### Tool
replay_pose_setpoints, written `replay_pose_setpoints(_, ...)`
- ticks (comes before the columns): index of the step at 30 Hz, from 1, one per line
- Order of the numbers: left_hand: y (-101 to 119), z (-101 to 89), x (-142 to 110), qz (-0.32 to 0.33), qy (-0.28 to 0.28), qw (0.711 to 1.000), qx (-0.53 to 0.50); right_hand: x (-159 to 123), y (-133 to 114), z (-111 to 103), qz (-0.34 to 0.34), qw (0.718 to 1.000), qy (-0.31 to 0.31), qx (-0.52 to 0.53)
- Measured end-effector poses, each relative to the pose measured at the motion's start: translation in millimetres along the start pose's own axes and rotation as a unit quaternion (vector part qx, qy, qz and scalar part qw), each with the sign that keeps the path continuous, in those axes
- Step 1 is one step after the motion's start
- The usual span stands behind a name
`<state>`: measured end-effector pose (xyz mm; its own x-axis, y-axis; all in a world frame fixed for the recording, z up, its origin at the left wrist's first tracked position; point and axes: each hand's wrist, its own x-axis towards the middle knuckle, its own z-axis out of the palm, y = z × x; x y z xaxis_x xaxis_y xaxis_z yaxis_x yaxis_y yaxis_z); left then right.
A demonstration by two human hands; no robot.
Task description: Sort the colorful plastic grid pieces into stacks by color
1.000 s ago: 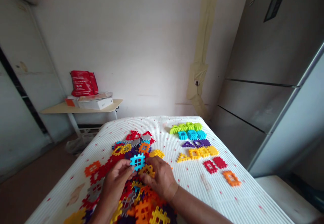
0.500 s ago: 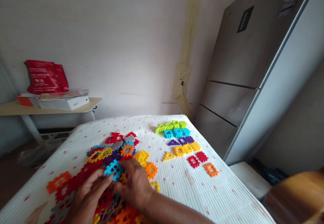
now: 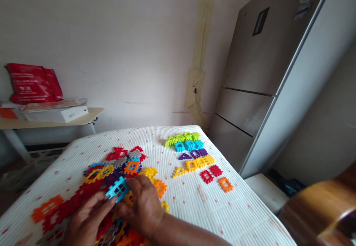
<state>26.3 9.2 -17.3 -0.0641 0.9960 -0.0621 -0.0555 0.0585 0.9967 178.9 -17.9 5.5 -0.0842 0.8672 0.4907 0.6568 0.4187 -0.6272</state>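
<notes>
A pile of colourful interlocking plastic tiles (image 3: 91,179) lies on the white ribbed table cover (image 3: 189,205). My left hand (image 3: 83,220) and my right hand (image 3: 141,203) meet over the pile's near side. Both pinch a light-blue square tile (image 3: 118,189), which is tilted just above the heap. My right hand's fingers curl over the tile's lower right edge, and my left fingertips touch its lower left corner. An orange tile (image 3: 160,187) and a yellow tile (image 3: 149,172) lie right beside my right hand.
Sorted tiles (image 3: 194,157) lie in rows at the far right of the table: green, blue, purple, yellow, red, orange. A tall steel fridge (image 3: 267,75) stands to the right. A side table (image 3: 50,118) with a red bag (image 3: 30,83) and boxes stands at the left wall.
The view has swung to the right, so everything has shifted left in the picture. Both hands have kept hold of the light-blue tile and lowered it closer to the pile.
</notes>
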Motion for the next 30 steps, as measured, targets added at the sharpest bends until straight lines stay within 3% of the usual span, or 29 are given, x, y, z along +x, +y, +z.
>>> replay_pose_setpoints(3, -1.3, -1.4, 0.4, -0.008, -0.036, 0.999, -0.01, -0.3, 1.6, 2.2, -0.005, 1.0, 0.001, -0.013)
replay_pose_setpoints(10, -4.6, -2.2, 1.9, 0.01, -0.047, 0.999, 0.011, 2.0, 7.4, 2.3, -0.004, 0.999, 0.005, 0.045)
replay_pose_setpoints(12, -4.0, -2.0, 2.4, 0.02, -0.041, 0.999, 0.022, 10.9, 19.4, -10.0, 0.016, 0.999, 0.027, 0.044)
replay_pose_setpoints(15, -1.1, -0.9, 2.1, 0.013, -0.046, 0.998, 0.042, 30.3, 55.2, -45.1, 0.067, 0.993, 0.096, -0.033)
replay_pose_setpoints(19, 3.8, 1.9, 0.7, -0.004, -0.059, 0.996, 0.07, 51.9, 117.1, -103.9, 0.189, 0.942, 0.154, -0.23)
replay_pose_setpoints(22, 6.2, 4.1, 0.3, -0.007, -0.065, 0.995, 0.077, 60.2, 148.5, -133.5, 0.285, 0.892, 0.126, -0.327)
replay_pose_setpoints(25, 6.2, 3.7, 1.2, -0.011, -0.063, 0.994, 0.086, 66.3, 162.2, -143.3, 0.332, 0.863, 0.084, -0.372)
replay_pose_setpoints(30, 0.6, -0.9, 5.0, -0.022, -0.069, 0.994, 0.086, 77.5, 170.5, -139.1, 0.35, 0.853, 0.061, -0.384)
